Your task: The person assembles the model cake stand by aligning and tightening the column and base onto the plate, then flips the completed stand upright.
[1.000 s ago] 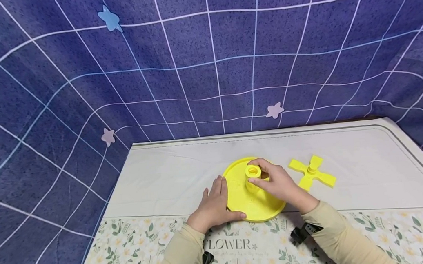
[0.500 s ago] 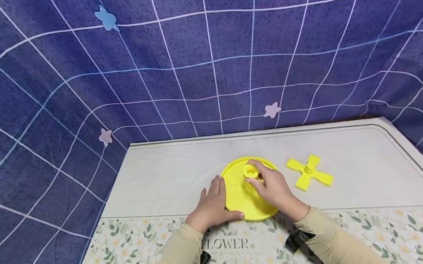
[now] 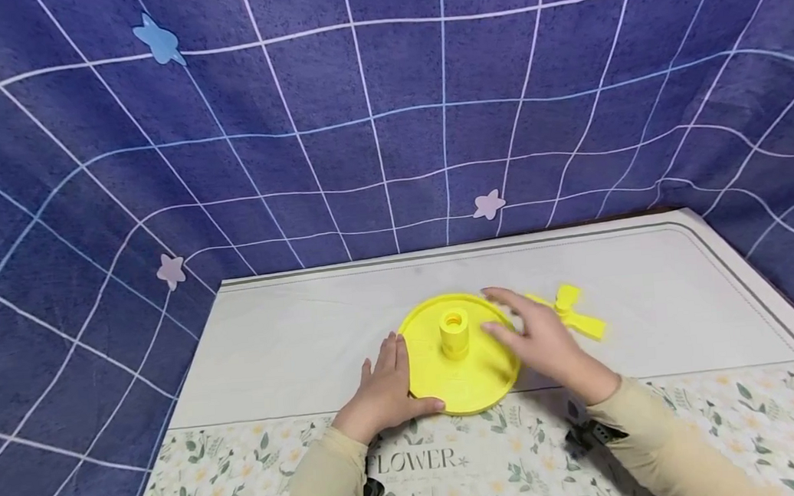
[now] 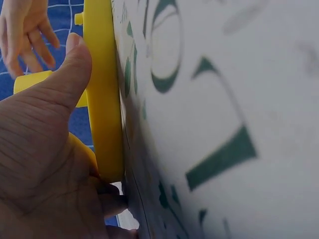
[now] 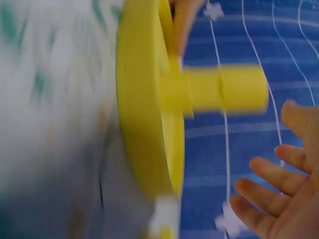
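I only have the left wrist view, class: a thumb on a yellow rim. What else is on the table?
Observer: A yellow cross-shaped piece lies right of the yellow disc, partly behind the right hand.
Operator: Is the right hand gripping anything?
Observer: No, its fingers are spread and hold nothing, just right of the post.
Operator: What is that post like?
Observer: It stands upright at the disc's centre, with a hole in its top.
Operator: And the left hand?
Observer: The left hand lies flat against the disc's left edge.
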Motion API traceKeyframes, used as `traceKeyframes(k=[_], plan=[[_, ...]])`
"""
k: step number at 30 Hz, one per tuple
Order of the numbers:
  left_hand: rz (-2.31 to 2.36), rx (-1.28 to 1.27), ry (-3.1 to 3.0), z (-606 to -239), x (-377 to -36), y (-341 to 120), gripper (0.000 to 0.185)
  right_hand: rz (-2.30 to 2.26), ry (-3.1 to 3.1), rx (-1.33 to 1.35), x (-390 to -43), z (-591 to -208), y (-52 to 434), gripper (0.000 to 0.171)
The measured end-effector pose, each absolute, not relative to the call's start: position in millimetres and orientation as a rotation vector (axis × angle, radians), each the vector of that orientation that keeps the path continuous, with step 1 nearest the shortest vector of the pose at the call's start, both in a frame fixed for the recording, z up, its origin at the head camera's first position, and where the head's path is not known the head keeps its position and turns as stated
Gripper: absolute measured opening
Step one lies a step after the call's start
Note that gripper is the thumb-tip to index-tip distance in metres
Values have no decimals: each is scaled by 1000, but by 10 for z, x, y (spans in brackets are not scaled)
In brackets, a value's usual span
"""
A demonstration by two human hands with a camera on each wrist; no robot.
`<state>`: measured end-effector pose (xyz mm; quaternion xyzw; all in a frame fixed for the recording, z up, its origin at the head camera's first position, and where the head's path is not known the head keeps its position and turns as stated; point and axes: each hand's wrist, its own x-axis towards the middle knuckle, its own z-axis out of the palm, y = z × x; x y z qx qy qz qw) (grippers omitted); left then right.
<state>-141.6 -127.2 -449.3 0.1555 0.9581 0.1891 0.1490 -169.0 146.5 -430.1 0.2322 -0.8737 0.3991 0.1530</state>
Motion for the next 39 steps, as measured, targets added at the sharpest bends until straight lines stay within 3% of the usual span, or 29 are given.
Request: traceKeyframes(k=[6,10,14,18,29,39], plan=[[563,438,2755,-4505,-1418,-1292,123,842,-2548,396,-1679,-4301,2066,40],[587,444,2736,-4483,-1430,-1280,123,662,-2784,266,-1646,-4391,2411,48],[580,445,2738,-4480,-1434,-1294,124,508,-2973,233,-1632,-4475,2580,50],[587,450,2740,-4477,-1426,-1296,124,448,-2971,259,-1647,-4491,2619,36],[596,446,2731,-4463,-1397,-1291,123,784,-2879,190,-1577,-4382,2636,36],[574,451,2744,-4477,-1400,-1323,123,1166,-2522,321,-1574,-4293,2477,30]])
